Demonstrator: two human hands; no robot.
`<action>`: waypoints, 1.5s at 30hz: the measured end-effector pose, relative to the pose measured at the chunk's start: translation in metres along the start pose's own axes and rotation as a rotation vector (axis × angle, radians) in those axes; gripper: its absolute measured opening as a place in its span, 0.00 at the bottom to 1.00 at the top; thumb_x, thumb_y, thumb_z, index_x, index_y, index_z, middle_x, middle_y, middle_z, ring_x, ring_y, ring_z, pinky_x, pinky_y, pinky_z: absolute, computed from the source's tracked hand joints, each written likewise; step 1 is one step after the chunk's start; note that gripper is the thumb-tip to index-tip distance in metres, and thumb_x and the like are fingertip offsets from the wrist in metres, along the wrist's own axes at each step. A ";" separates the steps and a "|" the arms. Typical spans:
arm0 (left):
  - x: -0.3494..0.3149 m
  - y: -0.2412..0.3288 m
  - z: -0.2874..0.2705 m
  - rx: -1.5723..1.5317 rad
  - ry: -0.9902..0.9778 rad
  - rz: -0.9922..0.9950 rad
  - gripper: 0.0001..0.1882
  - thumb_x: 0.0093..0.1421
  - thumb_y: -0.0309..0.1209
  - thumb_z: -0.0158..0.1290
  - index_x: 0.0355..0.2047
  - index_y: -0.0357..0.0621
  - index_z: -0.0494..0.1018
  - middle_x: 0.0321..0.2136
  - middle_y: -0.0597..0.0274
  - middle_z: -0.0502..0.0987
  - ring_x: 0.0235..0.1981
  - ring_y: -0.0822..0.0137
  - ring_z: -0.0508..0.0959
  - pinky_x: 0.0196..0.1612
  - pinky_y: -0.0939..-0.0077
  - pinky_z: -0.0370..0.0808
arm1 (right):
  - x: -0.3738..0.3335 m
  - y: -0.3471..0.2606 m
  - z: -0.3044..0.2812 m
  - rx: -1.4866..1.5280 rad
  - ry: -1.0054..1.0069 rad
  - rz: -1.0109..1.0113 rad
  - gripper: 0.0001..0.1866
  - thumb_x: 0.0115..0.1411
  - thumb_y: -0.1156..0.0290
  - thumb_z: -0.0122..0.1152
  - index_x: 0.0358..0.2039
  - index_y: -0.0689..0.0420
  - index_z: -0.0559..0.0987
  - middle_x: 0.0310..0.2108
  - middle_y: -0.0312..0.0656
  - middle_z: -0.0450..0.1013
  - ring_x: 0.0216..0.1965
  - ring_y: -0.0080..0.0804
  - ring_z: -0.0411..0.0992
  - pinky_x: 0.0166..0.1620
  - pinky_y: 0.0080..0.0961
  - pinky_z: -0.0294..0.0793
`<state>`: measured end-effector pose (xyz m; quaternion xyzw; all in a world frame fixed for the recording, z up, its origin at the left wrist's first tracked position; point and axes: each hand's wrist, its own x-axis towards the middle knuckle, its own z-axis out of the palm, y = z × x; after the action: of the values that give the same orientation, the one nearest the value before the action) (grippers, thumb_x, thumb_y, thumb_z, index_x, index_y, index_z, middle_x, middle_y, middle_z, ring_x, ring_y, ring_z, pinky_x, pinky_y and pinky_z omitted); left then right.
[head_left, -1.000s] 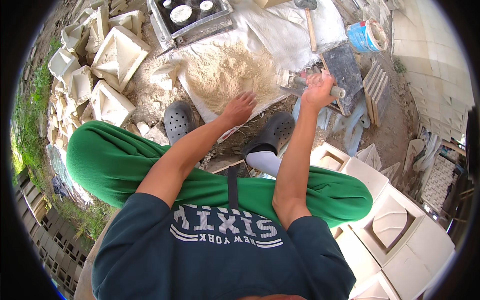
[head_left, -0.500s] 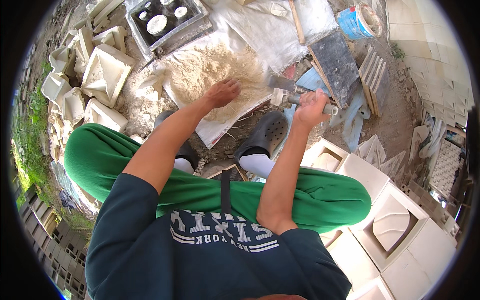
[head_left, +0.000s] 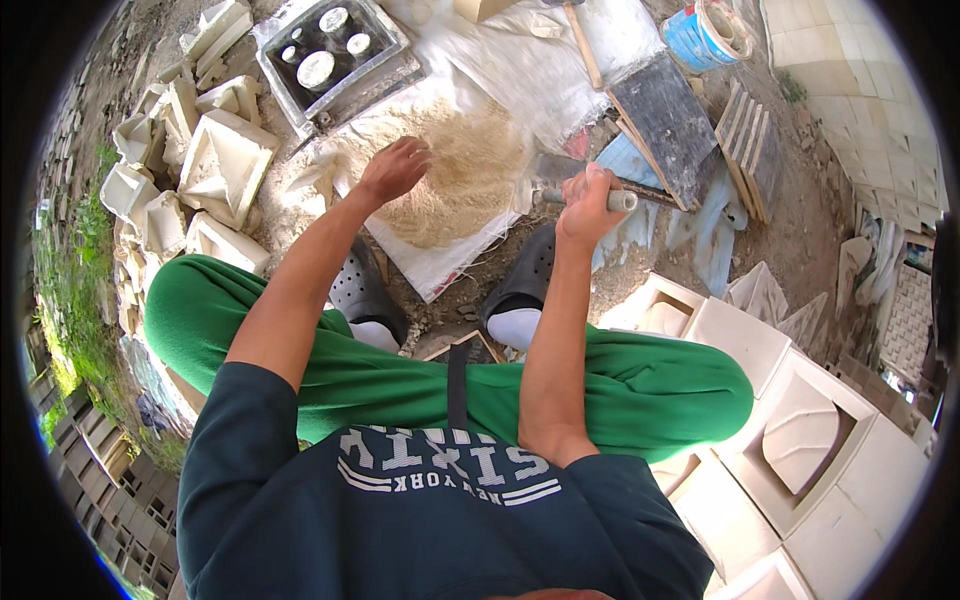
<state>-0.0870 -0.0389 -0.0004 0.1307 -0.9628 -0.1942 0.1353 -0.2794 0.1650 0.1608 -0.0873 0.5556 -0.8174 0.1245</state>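
My left hand [head_left: 395, 168] hovers over the left part of a heap of pale sandy powder [head_left: 480, 150], fingers loosely extended and holding nothing I can see. The powder lies on a white woven sheet [head_left: 425, 275] in front of my feet. In my right hand [head_left: 590, 203] is a tool with a pale pipe-like handle [head_left: 624, 201], gripped near its end. Its head points left toward the powder's right edge and is too blurred to name. Just beyond it lies a flat dark blade [head_left: 558, 167]; I cannot tell whether it belongs to the held tool.
A black box mould [head_left: 405, 62] with round plugs stands at the far left of the sheet. Pale cast blocks [head_left: 228, 165] pile up at left; more pale blocks [head_left: 790, 440] sit at right. Beyond are a dark board [head_left: 665, 125], wooden slats [head_left: 745, 140], a wooden-handled tool [head_left: 583, 50] and a blue bucket [head_left: 695, 40].
My left hand has moved left and away from me across the powder. My right hand has shifted slightly left with the tool, still gripping it.
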 end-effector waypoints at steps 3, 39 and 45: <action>0.014 0.010 -0.007 -0.141 0.063 -0.438 0.13 0.62 0.36 0.49 0.39 0.41 0.77 0.40 0.53 0.77 0.44 0.49 0.76 0.45 0.60 0.74 | -0.002 -0.001 0.002 -0.014 0.005 0.002 0.22 0.56 0.76 0.52 0.09 0.51 0.55 0.08 0.29 0.52 0.09 0.20 0.49 0.17 0.24 0.49; 0.009 0.052 0.014 -0.031 0.055 -0.122 0.09 0.55 0.26 0.50 0.36 0.46 0.77 0.32 0.61 0.78 0.40 0.60 0.77 0.44 0.65 0.74 | 0.003 0.104 0.022 -0.255 -0.211 0.048 0.19 0.55 0.75 0.52 0.11 0.54 0.58 0.13 0.27 0.56 0.15 0.14 0.53 0.18 0.20 0.49; -0.013 0.032 0.013 0.021 0.029 -0.167 0.11 0.56 0.26 0.50 0.40 0.47 0.76 0.37 0.63 0.77 0.43 0.63 0.75 0.46 0.66 0.73 | 0.016 0.086 0.022 -0.152 -0.163 0.055 0.16 0.54 0.75 0.52 0.11 0.57 0.62 0.12 0.28 0.59 0.14 0.16 0.56 0.17 0.21 0.50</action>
<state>-0.0854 -0.0015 -0.0018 0.2149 -0.9484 -0.1926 0.1313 -0.2793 0.1102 0.0892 -0.1475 0.6062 -0.7593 0.1847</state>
